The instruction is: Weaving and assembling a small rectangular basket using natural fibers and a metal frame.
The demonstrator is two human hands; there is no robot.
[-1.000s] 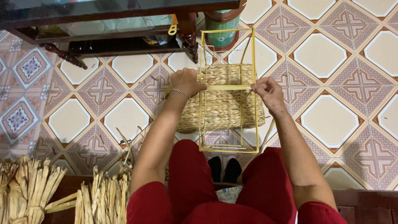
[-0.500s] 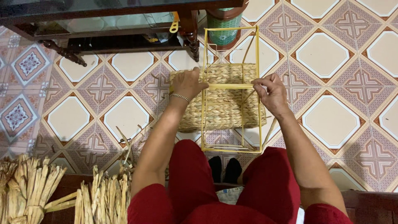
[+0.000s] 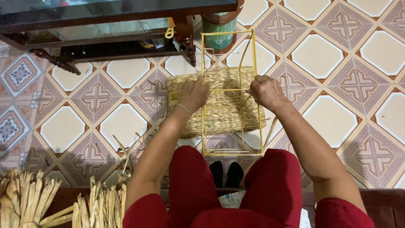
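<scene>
The work in hand looks like weaving a basket: a yellow wire frame (image 3: 230,90) stands on the tiled floor (image 3: 329,76) between the person's knees, and a band of woven straw (image 3: 219,107) already wraps its middle part, leaving the upper bars and the lower bars bare. The left hand (image 3: 195,93) rests against the woven wall at the frame's left upright, its fingers curled over the top edge of the weave; whether they pinch a strand cannot be told. The right hand (image 3: 266,90) sits at the right upright, fingers bent together around what seems to be a loose straw strand (image 3: 245,52) that rises past the crossbar. The step appears to be laying a new row along the top of the weave, so the next move probably calls for pulling that strand snug while the other hand steadies the row. The weave is pale tan, tight and braided. Bundles of dry straw (image 3: 25,198) lie at lower left, and a dark glass-topped cabinet (image 3: 105,25) stands beyond.
</scene>
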